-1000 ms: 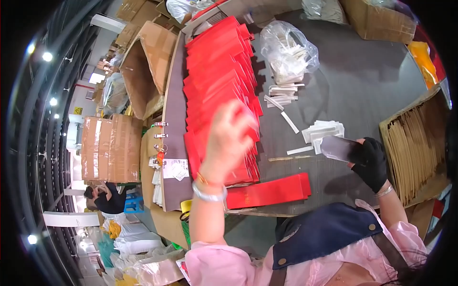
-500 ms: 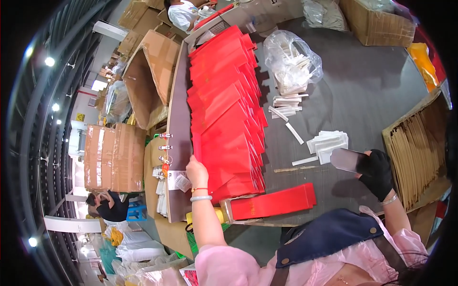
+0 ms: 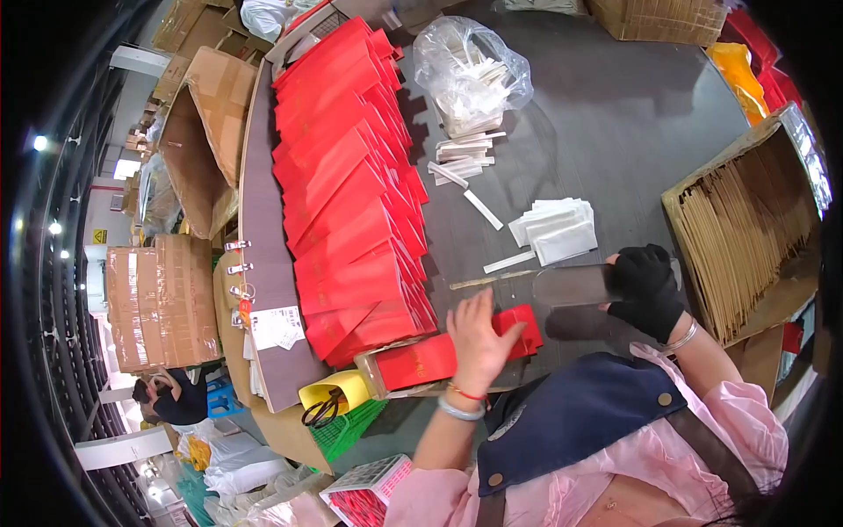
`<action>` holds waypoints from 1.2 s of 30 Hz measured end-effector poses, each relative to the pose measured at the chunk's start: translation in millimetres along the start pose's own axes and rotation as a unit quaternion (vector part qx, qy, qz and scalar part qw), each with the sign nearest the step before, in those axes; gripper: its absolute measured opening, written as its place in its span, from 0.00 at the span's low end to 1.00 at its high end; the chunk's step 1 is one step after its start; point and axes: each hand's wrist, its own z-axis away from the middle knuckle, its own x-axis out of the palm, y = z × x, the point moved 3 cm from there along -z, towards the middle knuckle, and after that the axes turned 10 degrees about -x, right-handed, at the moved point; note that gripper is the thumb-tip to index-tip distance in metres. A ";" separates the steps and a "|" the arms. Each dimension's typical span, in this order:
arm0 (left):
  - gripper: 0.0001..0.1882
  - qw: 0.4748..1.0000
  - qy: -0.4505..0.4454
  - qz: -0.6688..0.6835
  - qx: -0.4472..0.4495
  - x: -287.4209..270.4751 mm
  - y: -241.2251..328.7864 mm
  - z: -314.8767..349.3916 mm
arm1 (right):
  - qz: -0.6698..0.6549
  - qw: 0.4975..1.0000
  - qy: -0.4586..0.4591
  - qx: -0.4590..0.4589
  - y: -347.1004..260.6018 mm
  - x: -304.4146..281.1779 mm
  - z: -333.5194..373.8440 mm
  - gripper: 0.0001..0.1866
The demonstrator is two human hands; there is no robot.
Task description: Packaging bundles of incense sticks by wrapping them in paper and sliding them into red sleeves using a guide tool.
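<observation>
My bare left hand, its fingers spread, is over a stack of long red paper pieces at the table's near edge. Whether it touches the stack I cannot tell. In a black fingerless glove, my right hand grips one end of a smoky see-through flat plate, held low over the table with its other end pointing left. Just beyond the plate lies a fanned pile of small white packets. A long row of overlapping red paper envelopes runs along the table's left side.
Narrow white strips lie near a clear plastic bag full of more strips. On the right stands an open carton packed with brown card sheets. A yellow holder with black-handled scissors hangs at the near left edge.
My left hand has left the red envelope row's left side and come right, over the near red stack. The plate in my right hand has come lower and nearer. The whole view has shifted.
</observation>
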 end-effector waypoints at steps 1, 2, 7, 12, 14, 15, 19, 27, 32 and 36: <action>0.41 0.999 -0.024 0.017 -0.045 14.5 -0.4 9.9 | 0.006 0.999 -0.031 -0.008 -4.2 2.7 -0.4 0.33; 0.41 0.998 -0.027 0.019 -0.047 21.2 -4.5 14.6 | 0.007 0.999 -0.034 -0.007 -7.0 4.0 -2.0 0.33; 0.43 0.989 0.043 0.104 -0.097 30.9 -23.1 24.2 | 0.050 0.991 -0.110 -0.054 -17.6 20.8 -4.1 0.35; 0.45 0.986 0.044 0.131 -0.094 27.9 -28.3 25.3 | -0.004 0.985 -0.146 -0.087 -24.9 40.9 -7.4 0.33; 0.44 0.985 0.043 0.142 -0.083 26.5 -21.9 23.5 | -0.046 0.983 -0.159 -0.082 -31.9 61.6 -8.8 0.33; 0.44 0.986 0.039 0.147 -0.070 26.3 -13.5 19.4 | -0.043 0.981 -0.157 -0.102 -40.8 80.5 -11.2 0.33; 0.33 0.991 0.021 0.133 0.000 26.8 -7.5 -20.3 | -0.033 0.987 -0.027 -0.156 -47.9 74.4 -12.8 0.32; 0.09 0.992 0.016 0.051 0.118 34.0 -9.1 -86.2 | 0.011 0.938 0.253 0.238 125.5 -45.4 133.2 0.15; 0.07 0.985 -0.006 0.103 0.139 30.8 9.6 -81.3 | 0.116 0.924 0.081 0.357 181.0 -54.5 216.6 0.17; 0.10 0.952 0.074 0.163 0.249 39.9 63.5 -83.0 | 0.089 0.916 0.113 0.374 180.4 -53.9 216.9 0.18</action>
